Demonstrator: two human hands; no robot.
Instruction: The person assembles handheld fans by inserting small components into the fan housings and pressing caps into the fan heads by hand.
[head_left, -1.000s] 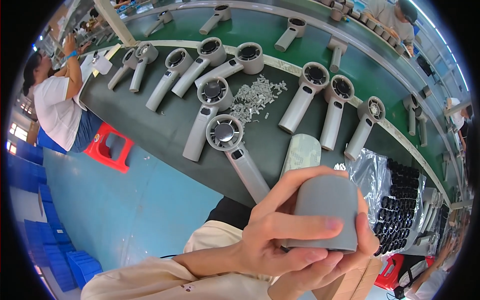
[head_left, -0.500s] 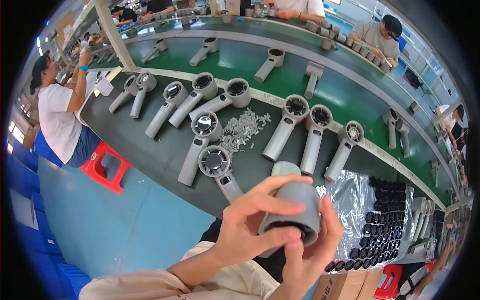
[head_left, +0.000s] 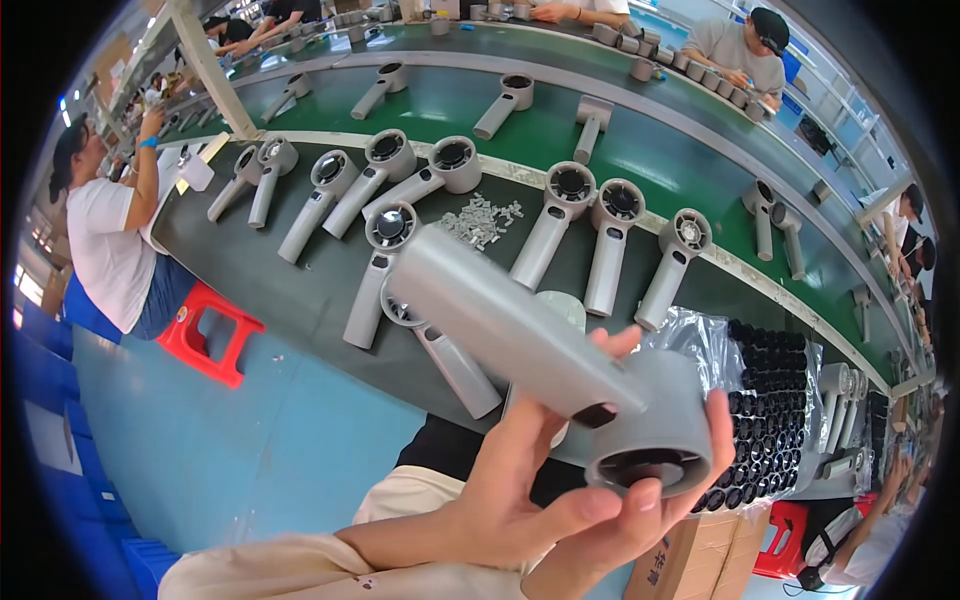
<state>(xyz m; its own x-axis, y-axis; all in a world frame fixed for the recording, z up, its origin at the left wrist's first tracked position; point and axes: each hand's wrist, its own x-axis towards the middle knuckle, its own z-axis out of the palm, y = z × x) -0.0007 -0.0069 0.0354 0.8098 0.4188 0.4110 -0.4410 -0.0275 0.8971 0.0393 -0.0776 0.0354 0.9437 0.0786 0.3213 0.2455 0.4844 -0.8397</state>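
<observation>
Both of my hands hold a grey handheld fan (head_left: 500, 318) above the table's near edge. Its handle points toward the far left, and its round head faces my body, showing a black part inside the ring. My left hand (head_left: 505, 490) grips around the neck, fingers partly hidden behind it, thumb near the ring's lower rim. Wrapped about the right side of the head is my right hand (head_left: 640, 525), with its thumb at the ring's opening. Under the raised handle lies another grey fan (head_left: 455, 370), partly covered.
Several grey fans (head_left: 615, 240) lie on the dark table (head_left: 260, 270), beside a pile of small pale pieces (head_left: 480, 222). Black round parts (head_left: 765, 430) sit on clear plastic (head_left: 690, 340) at right. A green conveyor (head_left: 440, 120) runs behind. A co-worker (head_left: 110, 220) sits far left, near a red stool (head_left: 210, 335).
The fan has been turned in my hands: its handle, hidden before, now swings up toward the far left. Its head has shifted right and slightly down, with my hands still around it.
</observation>
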